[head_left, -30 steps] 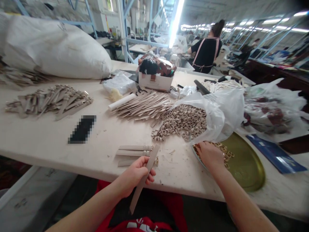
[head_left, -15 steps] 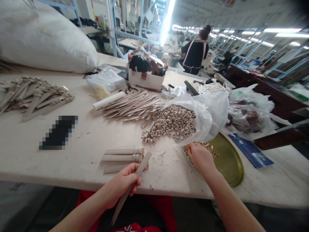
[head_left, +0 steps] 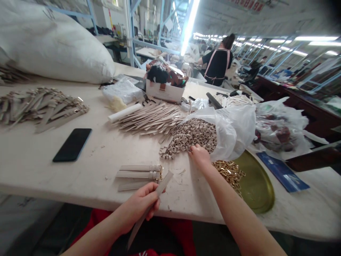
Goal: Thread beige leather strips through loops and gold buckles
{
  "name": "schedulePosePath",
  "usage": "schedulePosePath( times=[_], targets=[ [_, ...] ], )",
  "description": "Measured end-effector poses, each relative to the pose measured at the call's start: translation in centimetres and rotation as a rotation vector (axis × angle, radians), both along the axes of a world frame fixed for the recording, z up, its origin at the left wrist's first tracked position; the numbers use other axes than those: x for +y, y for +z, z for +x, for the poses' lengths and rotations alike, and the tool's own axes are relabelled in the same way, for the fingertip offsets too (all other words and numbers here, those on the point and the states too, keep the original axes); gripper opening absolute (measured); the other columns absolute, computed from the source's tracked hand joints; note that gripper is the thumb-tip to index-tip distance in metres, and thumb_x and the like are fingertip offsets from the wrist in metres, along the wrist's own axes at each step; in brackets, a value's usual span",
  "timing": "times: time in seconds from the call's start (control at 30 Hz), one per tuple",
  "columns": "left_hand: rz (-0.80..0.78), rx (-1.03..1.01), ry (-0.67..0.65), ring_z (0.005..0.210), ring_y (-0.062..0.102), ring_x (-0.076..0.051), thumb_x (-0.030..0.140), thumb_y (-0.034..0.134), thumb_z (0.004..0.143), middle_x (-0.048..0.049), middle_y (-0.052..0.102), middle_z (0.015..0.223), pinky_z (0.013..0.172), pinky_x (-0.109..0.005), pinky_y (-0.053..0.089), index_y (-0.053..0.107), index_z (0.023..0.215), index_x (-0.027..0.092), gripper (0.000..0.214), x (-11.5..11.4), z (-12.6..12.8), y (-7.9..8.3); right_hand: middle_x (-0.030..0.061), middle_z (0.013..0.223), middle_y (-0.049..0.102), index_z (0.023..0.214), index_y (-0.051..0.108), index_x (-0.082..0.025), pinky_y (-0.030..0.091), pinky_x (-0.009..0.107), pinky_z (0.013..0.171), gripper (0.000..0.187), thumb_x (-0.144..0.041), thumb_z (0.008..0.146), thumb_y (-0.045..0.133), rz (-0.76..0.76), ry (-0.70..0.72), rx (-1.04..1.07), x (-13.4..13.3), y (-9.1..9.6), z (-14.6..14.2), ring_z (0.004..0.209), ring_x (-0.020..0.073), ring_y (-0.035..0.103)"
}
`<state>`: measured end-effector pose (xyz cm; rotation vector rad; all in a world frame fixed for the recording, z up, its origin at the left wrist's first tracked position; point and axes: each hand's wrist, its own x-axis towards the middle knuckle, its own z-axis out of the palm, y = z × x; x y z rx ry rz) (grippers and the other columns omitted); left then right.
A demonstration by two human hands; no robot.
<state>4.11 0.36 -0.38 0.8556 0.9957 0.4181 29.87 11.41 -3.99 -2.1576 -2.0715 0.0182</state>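
In the head view, my left hand (head_left: 147, 200) pinches a beige strip (head_left: 165, 181) between thumb and curled fingers at lower centre; my right hand's (head_left: 200, 156) fingers bend down onto the loop pile (head_left: 195, 131) right of centre, and I can't tell whether they grip one. Bare tabletop (head_left: 191, 199) lies between my hands, its near edge under my forearms. The strip slants lengthwise, upper end toward upper right, lower end past that edge.
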Motion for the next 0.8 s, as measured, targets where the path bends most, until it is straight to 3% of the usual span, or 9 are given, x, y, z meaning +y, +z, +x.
schedulePosePath(
  times=[0.07,0.13,0.2,0.3,0.4,0.53,0.63,0.8],
  targets=[
    [0.02,-0.004,0.002,0.037,0.036,-0.004,0.042,0.049,0.075,0.0077,0.047,0.052,0.037,-0.015,0.024,0.044,0.08,0.018,0.025,0.0,-0.1,0.0,0.0107,0.086,0.059,0.079,0.061,-0.014,0.039,0.027,0.068,0.008,-0.018,0.075,0.055,0.017,0.014,0.003,-0.5,-0.1,-0.5,0.08,0.0198,0.056],
    [0.045,0.004,0.0,0.037,0.038,-0.004,0.048,0.048,0.075,0.0072,0.048,0.05,0.038,-0.015,0.024,0.044,0.079,0.018,0.031,0.1,-0.1,-0.1,0.0085,0.083,0.059,0.08,0.059,-0.015,0.039,0.027,0.067,0.009,-0.021,0.076,0.055,0.036,0.032,0.176,-2.0,0.3,-1.4,0.077,0.0183,0.055],
    [0.098,0.023,0.016,0.038,0.04,-0.005,0.048,0.047,0.075,0.0065,0.049,0.05,0.039,-0.016,0.028,0.045,0.077,0.017,0.031,0.4,0.2,-0.1,0.0038,0.074,0.057,0.078,0.057,-0.015,0.039,0.026,0.062,0.014,-0.029,0.075,0.055,-0.024,0.032,0.616,-4.2,1.0,-2.9,0.068,0.0157,0.052],
    [0.24,0.055,0.038,0.04,0.041,-0.006,0.045,0.044,0.078,0.0061,0.048,0.051,0.041,-0.017,0.033,0.046,0.077,0.017,0.028,0.7,0.7,-0.3,-0.0015,0.064,0.054,0.075,0.056,-0.017,0.038,0.024,0.055,0.021,-0.037,0.073,0.059,-0.291,-0.001,1.408,-7.8,1.9,-5.5,0.057,0.0111,0.048],
    [0.384,0.127,0.004,0.04,0.038,-0.007,0.04,0.042,0.08,0.0063,0.046,0.049,0.041,-0.018,0.032,0.049,0.077,0.017,0.024,0.5,0.7,-0.5,-0.0027,0.067,0.054,0.077,0.056,-0.017,0.039,0.022,0.057,0.02,-0.034,0.069,0.065,-0.412,-0.073,1.831,-10.4,2.2,-7.3,0.057,0.0085,0.048],
    [0.469,0.215,0.011,0.041,0.035,-0.008,0.037,0.041,0.082,0.0072,0.043,0.046,0.043,-0.019,0.029,0.05,0.073,0.017,0.023,-0.4,0.1,-0.5,-0.0035,0.069,0.055,0.077,0.057,-0.019,0.04,0.022,0.06,0.018,-0.031,0.068,0.067,-0.44,-0.117,1.95,-11.6,2.1,-8.0,0.059,0.0078,0.049],
    [0.516,0.259,-0.014,0.042,0.034,-0.008,0.036,0.04,0.082,0.0075,0.039,0.047,0.044,-0.019,0.027,0.05,0.072,0.018,0.023,-1.0,-0.4,-0.1,-0.004,0.066,0.054,0.075,0.056,-0.018,0.037,0.021,0.058,0.018,-0.03,0.068,0.068,-0.457,-0.068,1.87,-11.9,2.1,-8.0,0.058,0.0076,0.047],
    [0.7,0.454,-0.182,0.054,0.041,-0.01,0.032,0.04,0.082,0.0044,0.044,0.056,0.049,-0.02,0.027,0.054,0.067,0.017,0.025,-1.0,-1.6,1.2,-0.0048,0.062,0.052,0.075,0.053,-0.018,0.035,0.022,0.059,0.023,-0.031,0.066,0.069,-0.414,-0.007,1.664,-12.8,2.4,-7.9,0.059,0.009,0.045]
  ],
)
